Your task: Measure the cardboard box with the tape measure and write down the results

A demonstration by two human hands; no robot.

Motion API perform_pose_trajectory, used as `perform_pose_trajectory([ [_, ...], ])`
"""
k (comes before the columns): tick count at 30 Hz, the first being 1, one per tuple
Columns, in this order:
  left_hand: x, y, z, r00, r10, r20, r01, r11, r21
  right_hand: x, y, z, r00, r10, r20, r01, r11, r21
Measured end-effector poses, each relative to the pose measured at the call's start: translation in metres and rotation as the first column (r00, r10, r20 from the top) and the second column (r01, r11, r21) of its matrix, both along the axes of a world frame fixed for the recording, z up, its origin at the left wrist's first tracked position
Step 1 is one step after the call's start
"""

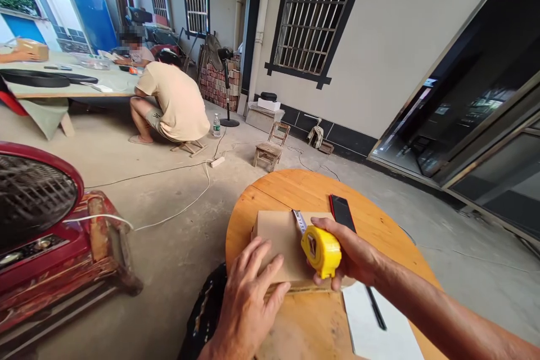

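Note:
A closed brown cardboard box [278, 230] lies on the round wooden table [304, 320]. My right hand [346, 250] is wrapped round a yellow tape measure [323, 250] above the box's right part. A short length of its blade [300, 221] reaches to the box's far edge. With fingers spread, my left hand [253, 292] rests on the left near part of the box. Behind my right hand lies a dark phone with a red edge [342, 212]. White paper [379, 337] with a black pen [376, 309] on it lies at the box's near right.
A red fan [37, 208] stands on a worn wooden frame at the left. Beyond it, a person in a beige shirt [177, 101] sits low beside a long table [113, 81]. A small wooden chair [270, 149] stands past the round table; cords cross the floor.

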State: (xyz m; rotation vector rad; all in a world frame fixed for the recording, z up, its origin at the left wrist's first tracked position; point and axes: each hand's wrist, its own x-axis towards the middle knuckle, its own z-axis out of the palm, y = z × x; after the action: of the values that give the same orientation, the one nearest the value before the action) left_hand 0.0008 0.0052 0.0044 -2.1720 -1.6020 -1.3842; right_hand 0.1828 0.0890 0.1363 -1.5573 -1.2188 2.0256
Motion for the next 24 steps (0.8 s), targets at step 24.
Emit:
perform_pose_trajectory([
  [24, -0.002, 0.002, -0.001, 0.997, -0.078, 0.024, 0.078, 0.997, -0.019, 0.025, -0.09, -0.018, 0.99, -0.113, -0.079, 0.107, 0.991, -0.075],
])
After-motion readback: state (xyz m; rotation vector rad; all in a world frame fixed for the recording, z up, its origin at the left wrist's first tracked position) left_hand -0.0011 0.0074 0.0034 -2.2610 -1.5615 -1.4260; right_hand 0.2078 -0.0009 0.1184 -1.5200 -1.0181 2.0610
